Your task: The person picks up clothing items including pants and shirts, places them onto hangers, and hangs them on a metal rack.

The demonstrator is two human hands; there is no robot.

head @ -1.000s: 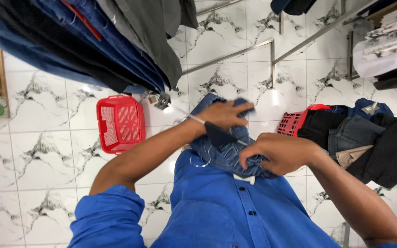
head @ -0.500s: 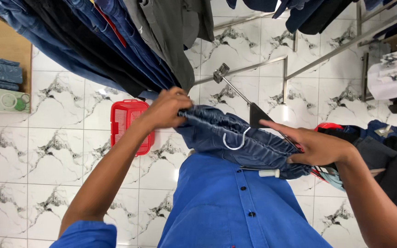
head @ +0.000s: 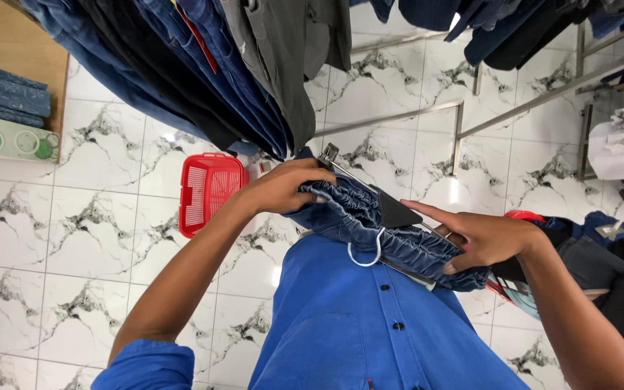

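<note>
My left hand (head: 287, 186) grips one end of a pair of blue denim trousers (head: 370, 227) at its gathered waistband, close to a metal clip of the hanger (head: 330, 155). My right hand (head: 482, 238) holds the other end of the waistband, fingers spread along the hanger's dark bar (head: 399, 213). A white hook (head: 365, 253) hangs down from the middle of the waistband. The trousers are held level in front of my blue shirt (head: 370, 325).
A row of dark and blue garments (head: 204, 65) hangs overhead. A red plastic basket (head: 209, 191) stands on the marble floor. A pile of clothes (head: 601, 260) lies at the right. A metal rack frame (head: 471, 119) and folded jeans on a shelf (head: 5, 90) are nearby.
Both hands have lifted the trousers up and spread the waistband out along the hanger. The view has tilted up toward the hanging garments.
</note>
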